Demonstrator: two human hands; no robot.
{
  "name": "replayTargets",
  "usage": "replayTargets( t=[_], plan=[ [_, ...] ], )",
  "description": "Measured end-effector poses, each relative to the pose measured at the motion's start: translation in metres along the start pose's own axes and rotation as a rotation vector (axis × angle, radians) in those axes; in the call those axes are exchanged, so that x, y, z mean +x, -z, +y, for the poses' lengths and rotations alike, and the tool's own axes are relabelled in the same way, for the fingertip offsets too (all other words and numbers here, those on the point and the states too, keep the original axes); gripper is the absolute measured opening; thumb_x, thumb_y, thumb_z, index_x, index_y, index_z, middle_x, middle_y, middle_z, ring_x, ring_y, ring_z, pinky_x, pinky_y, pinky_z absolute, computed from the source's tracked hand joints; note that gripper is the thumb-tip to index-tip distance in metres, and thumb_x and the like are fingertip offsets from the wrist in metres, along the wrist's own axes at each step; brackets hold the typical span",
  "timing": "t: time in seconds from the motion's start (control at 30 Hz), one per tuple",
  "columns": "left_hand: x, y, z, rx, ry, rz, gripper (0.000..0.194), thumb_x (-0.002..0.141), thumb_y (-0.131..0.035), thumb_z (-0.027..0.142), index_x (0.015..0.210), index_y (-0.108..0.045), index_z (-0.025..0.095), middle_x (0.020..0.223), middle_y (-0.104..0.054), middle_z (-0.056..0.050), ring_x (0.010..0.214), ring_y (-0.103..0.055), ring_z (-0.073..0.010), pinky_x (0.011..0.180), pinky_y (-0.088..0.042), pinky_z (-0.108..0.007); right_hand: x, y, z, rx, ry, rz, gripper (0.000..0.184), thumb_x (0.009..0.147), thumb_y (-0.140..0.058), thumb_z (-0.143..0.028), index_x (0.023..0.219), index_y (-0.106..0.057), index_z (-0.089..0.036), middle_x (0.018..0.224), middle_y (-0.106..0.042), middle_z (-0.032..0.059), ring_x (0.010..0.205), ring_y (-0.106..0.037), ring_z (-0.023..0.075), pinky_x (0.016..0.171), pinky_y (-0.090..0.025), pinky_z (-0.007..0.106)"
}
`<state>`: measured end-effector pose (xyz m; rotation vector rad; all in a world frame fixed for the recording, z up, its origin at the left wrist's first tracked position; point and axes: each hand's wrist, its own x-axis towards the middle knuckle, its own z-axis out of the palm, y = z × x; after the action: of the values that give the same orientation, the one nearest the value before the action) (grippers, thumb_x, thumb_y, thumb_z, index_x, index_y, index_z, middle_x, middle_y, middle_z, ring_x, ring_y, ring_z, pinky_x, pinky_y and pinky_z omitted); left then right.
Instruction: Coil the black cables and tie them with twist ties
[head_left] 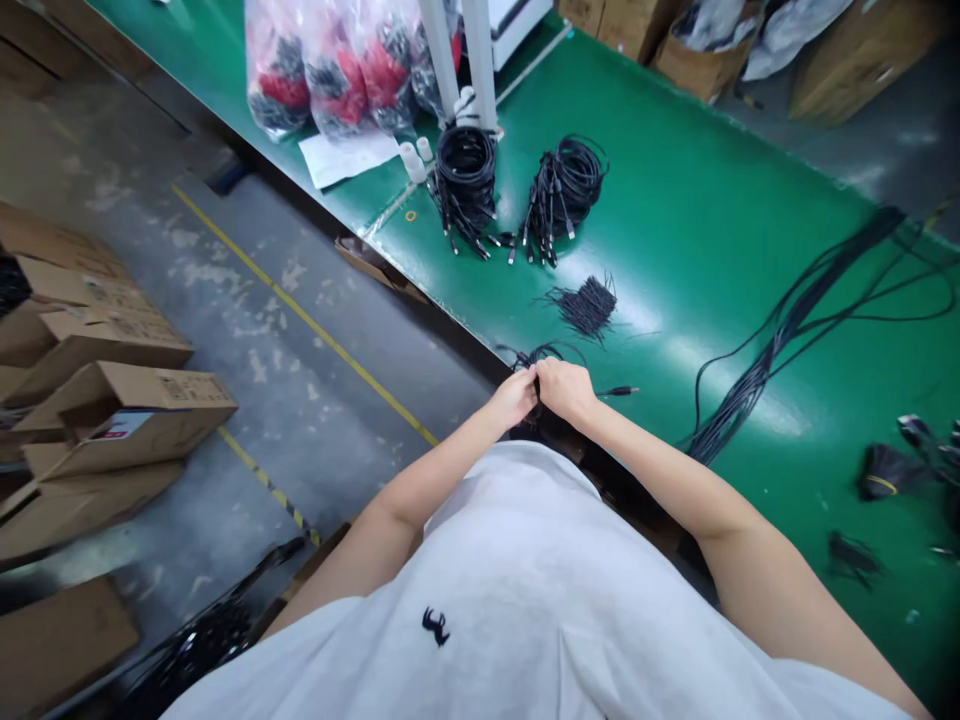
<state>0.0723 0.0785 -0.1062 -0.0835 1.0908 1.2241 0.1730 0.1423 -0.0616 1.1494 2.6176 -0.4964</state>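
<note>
Both my hands meet at the front edge of the green table, fingers closed on a coiled black cable (551, 350). My left hand (516, 394) pinches it from the left, and my right hand (566, 388) presses against it from the right. A plug end (621, 391) of the cable sticks out to the right of my right hand. Loops of the coil show above and below the fingers; the exact pinch point is hidden. Just beyond my hands lies a pile of short black ties (589, 305).
Two bundles of coiled cables (465, 165) (566, 190) lie farther back on the green table (660, 180). Long loose cables (780, 340) stretch across the right side. Bags with red and black contents (330, 80) stand at the back left. Cardboard boxes (142, 410) sit on the floor.
</note>
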Motion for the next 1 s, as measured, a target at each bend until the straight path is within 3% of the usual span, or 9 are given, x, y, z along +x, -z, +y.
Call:
replayTargets(
  t=[0.17,0.3,0.43,0.5,0.57,0.63,0.77,0.9,1.0],
  plan=[
    [0.015,-0.010,-0.009,0.148,-0.330,-0.024,0.017,0.081,-0.066,0.020,0.097,-0.068,0.016,0.111,-0.073,-0.009,0.124,-0.059,-0.0202,0.113,-0.039,-0.037,0.005,-0.008,0.015,0.669,-0.153,0.083,0.026,0.088,-0.042,-0.026,0.085,-0.065,-0.015,0.085,-0.066,0.0103,0.075,-0.057,0.0178,0.068,-0.037,0.026],
    [-0.007,0.016,-0.013,0.608,-0.508,-0.144,0.033,0.078,-0.069,0.028,0.109,-0.072,0.020,0.137,-0.064,-0.009,0.139,-0.047,-0.0235,0.120,-0.030,-0.042,-0.004,-0.020,0.028,0.885,-0.199,0.024,0.027,0.088,-0.034,-0.031,0.073,-0.052,-0.019,0.060,-0.047,-0.0011,0.051,-0.039,0.0117,0.055,-0.035,0.023],
    [-0.071,0.066,0.009,1.062,-0.275,-0.241,0.025,0.076,-0.068,0.029,0.098,-0.076,0.023,0.121,-0.073,-0.008,0.121,-0.062,-0.0239,0.112,-0.042,-0.042,-0.032,-0.016,0.037,0.827,-0.038,0.187,0.030,0.094,-0.033,-0.035,0.081,-0.055,-0.018,0.073,-0.054,0.0018,0.066,-0.051,0.0130,0.064,-0.038,0.023],
    [-0.099,0.077,0.032,1.095,-0.184,-0.133,0.021,0.081,-0.061,0.032,0.093,-0.075,0.022,0.094,-0.077,-0.006,0.092,-0.071,-0.0205,0.092,-0.055,-0.038,-0.039,-0.008,0.043,0.574,0.059,0.287,0.034,0.097,-0.032,-0.034,0.087,-0.060,-0.017,0.085,-0.060,0.0059,0.079,-0.055,0.0153,0.067,-0.035,0.024],
    [-0.108,0.069,0.054,0.984,-0.345,0.020,0.026,0.088,-0.054,0.034,0.102,-0.072,0.021,0.090,-0.076,-0.006,0.082,-0.070,-0.0177,0.081,-0.057,-0.034,-0.037,-0.001,0.044,0.312,0.075,0.288,0.037,0.100,-0.029,-0.030,0.092,-0.062,-0.017,0.092,-0.062,0.0083,0.080,-0.054,0.0163,0.065,-0.030,0.027],
    [-0.096,0.044,0.062,0.871,-0.519,0.048,0.034,0.092,-0.054,0.037,0.120,-0.065,0.021,0.111,-0.073,-0.008,0.100,-0.069,-0.0181,0.092,-0.054,-0.034,-0.032,0.005,0.039,0.143,0.091,0.257,0.039,0.101,-0.026,-0.025,0.096,-0.064,-0.016,0.093,-0.063,0.0089,0.075,-0.052,0.0160,0.062,-0.026,0.030],
    [-0.045,-0.009,0.036,0.703,-0.356,-0.026,0.034,0.093,-0.055,0.045,0.111,-0.065,0.017,0.120,-0.069,-0.009,0.123,-0.059,-0.0209,0.108,-0.044,-0.035,-0.028,0.013,0.010,0.082,0.170,0.251,0.042,0.102,-0.024,-0.022,0.093,-0.064,-0.016,0.086,-0.063,0.0090,0.073,-0.051,0.0156,0.065,-0.026,0.031],
    [-0.016,-0.023,0.018,0.458,-0.316,-0.136,0.035,0.093,-0.054,0.049,0.102,-0.064,0.017,0.108,-0.071,-0.008,0.117,-0.061,-0.0226,0.106,-0.045,-0.038,-0.028,0.025,-0.006,0.379,-0.084,0.286,0.037,0.100,-0.028,-0.028,0.084,-0.060,-0.017,0.089,-0.064,0.0082,0.073,-0.051,0.0148,0.065,-0.029,0.028],
    [-0.014,-0.024,0.032,0.550,-0.392,-0.160,0.029,0.091,-0.058,0.041,0.106,-0.066,0.018,0.118,-0.068,-0.008,0.125,-0.057,-0.0212,0.113,-0.038,-0.036,-0.019,0.031,0.001,0.969,-0.236,0.174,0.027,0.090,-0.041,-0.036,0.072,-0.051,-0.019,0.065,-0.052,0.0013,0.059,-0.043,0.0126,0.059,-0.032,0.025]
  ],
)
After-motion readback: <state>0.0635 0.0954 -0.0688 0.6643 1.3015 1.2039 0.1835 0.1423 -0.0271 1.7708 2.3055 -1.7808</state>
